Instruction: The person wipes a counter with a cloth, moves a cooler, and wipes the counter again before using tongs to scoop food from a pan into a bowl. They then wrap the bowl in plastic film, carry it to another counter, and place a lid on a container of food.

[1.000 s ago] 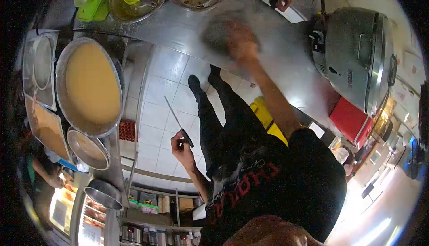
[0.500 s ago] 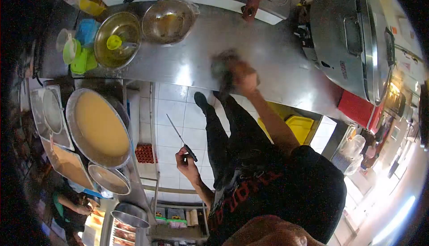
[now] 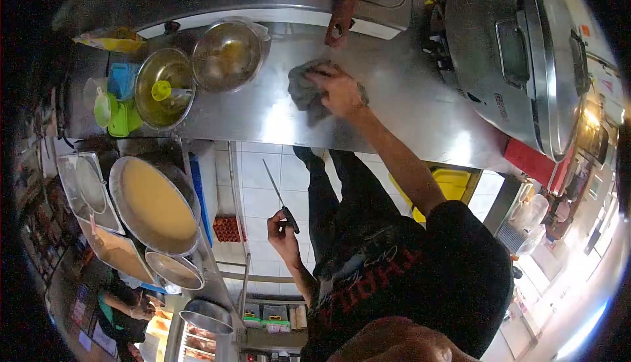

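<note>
Steel bowls (image 3: 227, 60) share the far left of the worktop (image 3: 407, 86), likely grouped for easy reach, and here's the left hand (image 3: 282, 236), fingers wrapped snugly round the handle of a knife (image 3: 289, 219), blade aimed out over the floor (image 3: 257, 196), presumably for safety. Further right, a bunched grey cloth (image 3: 303, 89) lies on the worktop beneath the right hand (image 3: 343, 96), its fingers loosely spread, apparently for wider contact.

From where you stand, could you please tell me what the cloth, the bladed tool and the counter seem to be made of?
Cloth: fabric, matte grey, judging by its soft folds under the right hand. Bladed tool: the thin, straight blade looks like metal; its dark handle could be plastic or wood. Counter: probably stainless steel with a satin finish, since it throws back blurred, bright reflections.
</note>
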`<state>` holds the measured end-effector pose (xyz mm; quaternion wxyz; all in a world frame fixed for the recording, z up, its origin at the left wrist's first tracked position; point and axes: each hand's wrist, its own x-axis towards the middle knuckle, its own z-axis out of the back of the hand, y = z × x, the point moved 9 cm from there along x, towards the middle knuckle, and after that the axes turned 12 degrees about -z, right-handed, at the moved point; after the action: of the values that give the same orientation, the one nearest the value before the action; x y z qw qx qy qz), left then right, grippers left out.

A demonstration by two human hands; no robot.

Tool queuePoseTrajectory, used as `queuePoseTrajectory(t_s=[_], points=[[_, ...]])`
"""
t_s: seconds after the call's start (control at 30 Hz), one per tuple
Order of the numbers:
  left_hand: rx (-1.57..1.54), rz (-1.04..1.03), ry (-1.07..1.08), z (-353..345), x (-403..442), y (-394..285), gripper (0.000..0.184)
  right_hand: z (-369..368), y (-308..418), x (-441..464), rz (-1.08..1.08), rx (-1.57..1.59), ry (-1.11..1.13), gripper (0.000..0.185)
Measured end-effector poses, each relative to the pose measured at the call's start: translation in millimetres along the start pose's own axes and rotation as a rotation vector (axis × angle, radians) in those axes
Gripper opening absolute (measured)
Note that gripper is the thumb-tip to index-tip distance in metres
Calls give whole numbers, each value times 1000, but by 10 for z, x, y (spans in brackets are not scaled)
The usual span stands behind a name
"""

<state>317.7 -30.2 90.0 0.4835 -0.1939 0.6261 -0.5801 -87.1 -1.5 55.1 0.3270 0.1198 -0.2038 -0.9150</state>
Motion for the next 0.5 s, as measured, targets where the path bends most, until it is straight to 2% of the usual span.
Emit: queuePoseTrajectory(t_s=[0.1,0.2,0.27,0.3,0.33,0.37,0.43,0.47,0.5], points=[[30,-12,-17,-108,46,-208,25,170,-362,371,-423,-18,-169,41],[122,-46,-25,10,-19,-17,24,-238,-34,553,-362,-242,-330,41],[93,-46,-34,-70,17,-70,23,-711,415,175,-87,-180,-209,41],[81,-39,-31,-88,-5,-97,22,-549,757,-167,54,-182,-151,43],[88,-7,-37,-102,4,-81,21,-639,886,-415,187,-101,-45,48],[88,-36,-10,-134,24,-85,22,-576,840,-581,271,35,-41,53],[93,-91,31,-152,47,-115,22,-517,457,-475,267,-105,-37,54],[123,-131,38,-189,59,-237,22,-379,80,-291,53,-284,-10,55],[111,-113,26,-193,41,-259,22,-71,-304,-149,-114,-184,-53,55]])
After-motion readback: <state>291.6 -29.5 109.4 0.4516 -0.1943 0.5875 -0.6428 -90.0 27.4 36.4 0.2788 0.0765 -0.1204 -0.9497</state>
